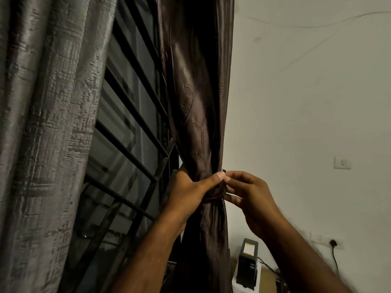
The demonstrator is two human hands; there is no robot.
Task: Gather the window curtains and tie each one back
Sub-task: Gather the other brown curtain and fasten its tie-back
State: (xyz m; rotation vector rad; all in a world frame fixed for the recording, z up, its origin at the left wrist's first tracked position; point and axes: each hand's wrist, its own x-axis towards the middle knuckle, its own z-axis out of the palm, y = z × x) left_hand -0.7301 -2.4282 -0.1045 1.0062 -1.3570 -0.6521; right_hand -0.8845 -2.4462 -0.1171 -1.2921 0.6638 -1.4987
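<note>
**Brown curtain** (196, 102): glossy dark-brown fabric embossed with a leaf-and-stem pattern. It hangs at 12 to 1 o'clock of the view, and its folds are drawn into a narrow waist just below centre, flaring again beneath.

**Band** (213, 194): a strip of matching brown cloth, wrapped horizontally around that waist. The left hand (190, 187) grips the gathered folds from 9 o'clock, its thumb laid across the front. The right hand (249, 193) pinches the band's end at 3 o'clock.

**Grey curtain** (48, 123): silvery, rough crosshatched weave, hanging free in broad vertical folds at 9 o'clock.
</note>
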